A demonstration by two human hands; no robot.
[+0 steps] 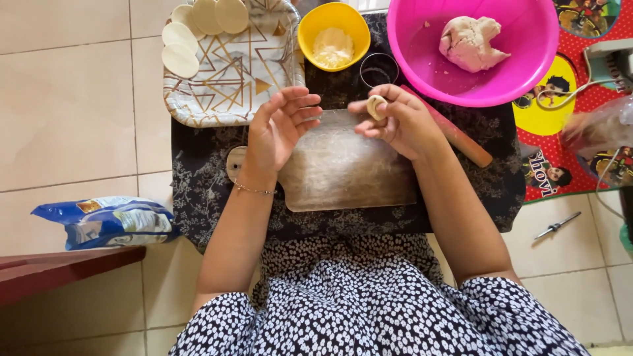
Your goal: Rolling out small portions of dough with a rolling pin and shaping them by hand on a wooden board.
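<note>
Right hand (395,122): grip closed on a small dough piece (376,106), pinched at the fingertips.
Left hand (280,128): grip released, palm open, just beside the piece, apart from it.
Below the grip: wooden board (343,171) on a dark floral cloth (198,191).
Beyond the grip: rolling pin (461,142), round cutter (378,70), yellow bowl (333,20) of flour, pink bowl (475,89) with dough lump (471,43); patterned tray (231,79) with cut discs (180,59).
Step, judged: shaping the piece; next calls for pressing it between both palms.

Bright even daylight, soft shadows, sharp centre, motion blur right edge.
</note>
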